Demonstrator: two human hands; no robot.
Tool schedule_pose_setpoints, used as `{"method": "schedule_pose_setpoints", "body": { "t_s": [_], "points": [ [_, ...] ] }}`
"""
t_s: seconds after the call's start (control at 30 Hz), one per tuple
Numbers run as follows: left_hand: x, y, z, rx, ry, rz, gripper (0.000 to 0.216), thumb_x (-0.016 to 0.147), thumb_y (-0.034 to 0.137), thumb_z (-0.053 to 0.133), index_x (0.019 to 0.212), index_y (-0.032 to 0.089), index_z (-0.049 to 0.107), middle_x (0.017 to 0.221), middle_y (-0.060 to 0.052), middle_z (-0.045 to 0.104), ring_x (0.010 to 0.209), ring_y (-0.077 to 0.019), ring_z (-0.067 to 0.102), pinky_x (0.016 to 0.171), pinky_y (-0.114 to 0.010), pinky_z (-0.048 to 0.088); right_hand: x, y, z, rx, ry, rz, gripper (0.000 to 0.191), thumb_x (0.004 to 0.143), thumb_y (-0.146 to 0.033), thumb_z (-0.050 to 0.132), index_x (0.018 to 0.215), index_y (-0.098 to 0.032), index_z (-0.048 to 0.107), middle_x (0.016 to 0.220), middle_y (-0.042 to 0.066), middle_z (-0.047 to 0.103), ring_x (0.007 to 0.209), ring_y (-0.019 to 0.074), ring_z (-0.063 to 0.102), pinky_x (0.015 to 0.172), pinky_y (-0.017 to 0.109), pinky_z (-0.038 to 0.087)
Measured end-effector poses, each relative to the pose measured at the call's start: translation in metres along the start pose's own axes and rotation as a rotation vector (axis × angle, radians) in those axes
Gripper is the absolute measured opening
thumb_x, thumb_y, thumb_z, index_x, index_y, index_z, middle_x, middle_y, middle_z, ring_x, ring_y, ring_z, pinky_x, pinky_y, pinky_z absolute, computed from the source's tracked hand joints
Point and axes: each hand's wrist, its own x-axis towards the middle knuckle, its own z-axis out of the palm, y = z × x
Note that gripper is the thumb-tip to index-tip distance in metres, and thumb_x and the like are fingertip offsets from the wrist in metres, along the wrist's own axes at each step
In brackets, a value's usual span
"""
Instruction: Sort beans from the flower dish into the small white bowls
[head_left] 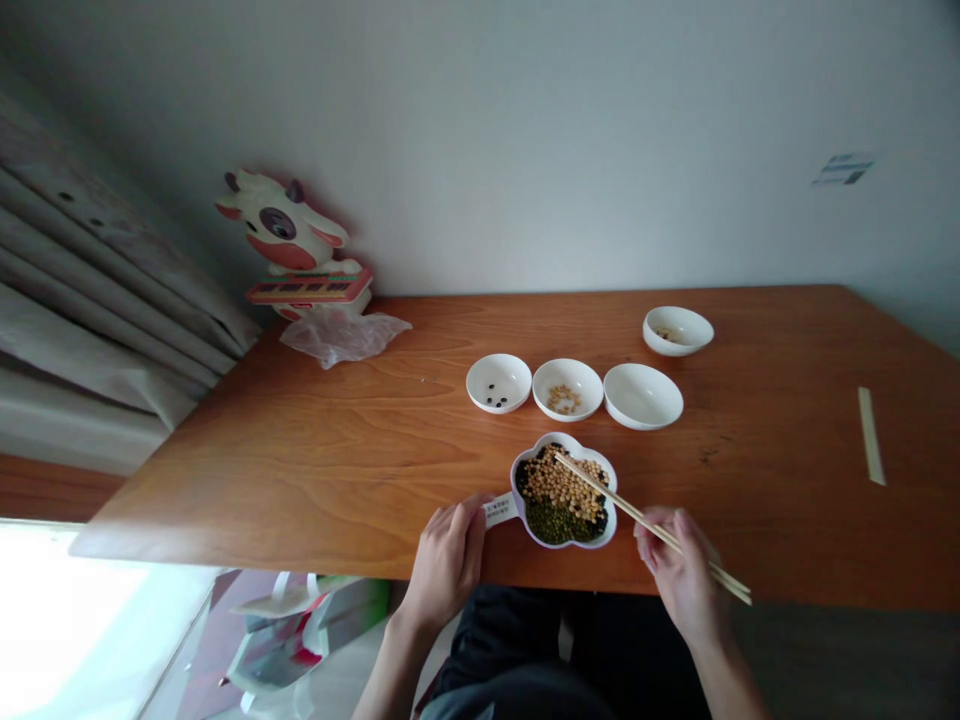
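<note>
one wooden table (pixel 315 450), the largest thing we log; its near edge runs across the lower frame, and the near right corner is cut off by the frame.

one cow-shaped figure (pixel 289 240) at the far left corner against the wall, with one crumpled clear plastic bag (pixel 341 335) lying just in front of it.

one flower-shaped white dish (pixel 564 490) near the table's front edge, between our two hands. we count three kinds of beans in it: yellow, green and black. the black ones are largely covered by the others, so their extent is hard to judge. a white label (pixel 500 510) sticks out from its left side; the print is too small to read.

four small round white bowls beyond the dish. three stand in a row: the left bowl (pixel 499 383) holds a few black beans, the middle bowl (pixel 568 389) a small pile of yellow beans, the right bowl (pixel 643 396) looks bare inside. the fourth bowl (pixel 678 331) stands apart, further back; its contents are too small to name.

one pale paper strip (pixel 871 436) lies well to the right.

one pair of chopsticks (pixel 637 518), tips over the yellow beans in the dish.

our right hand (pixel 682 570) is closed around the chopsticks' rear half. our left hand (pixel 448 560) rests at the table edge, fingers loosely curled, fingertips at the label; whether it pinches the label we cannot tell.
</note>
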Motion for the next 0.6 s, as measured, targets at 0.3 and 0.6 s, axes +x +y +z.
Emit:
{"method": "schedule_pose_setpoints", "body": {
  "t_s": [0.3, 0.6],
  "points": [
    [-0.006, -0.004, -0.005, 0.023, -0.009, 0.068, 0.026, 0.115, 0.024, 0.047, 0.134, 0.024, 0.065, 0.107, -0.009, 0.080, 0.090, -0.0239, 0.076, 0.083, -0.037, 0.059, -0.006, 0.002, -0.004, -0.046, 0.088, -0.052, 0.037, 0.089, -0.059, 0.081, 0.074, -0.025, 0.079, 0.075, 0.007, 0.065, 0.054, 0.0137, 0.047, 0.046, 0.031, 0.035],
    [-0.012, -0.009, -0.004, 0.008, -0.055, 0.101, 0.027, 0.113, 0.020, 0.050, 0.139, 0.021, 0.059, 0.113, -0.011, 0.078, 0.095, -0.0250, 0.075, 0.087, -0.040, 0.059, -0.004, -0.006, 0.003, 0.001, 0.131, -0.088, 0.034, 0.100, -0.053, 0.066, 0.088, -0.024, 0.079, 0.073, 0.003, 0.065, 0.048, 0.0106, 0.040, 0.048, 0.031, 0.033]
  ]
}}
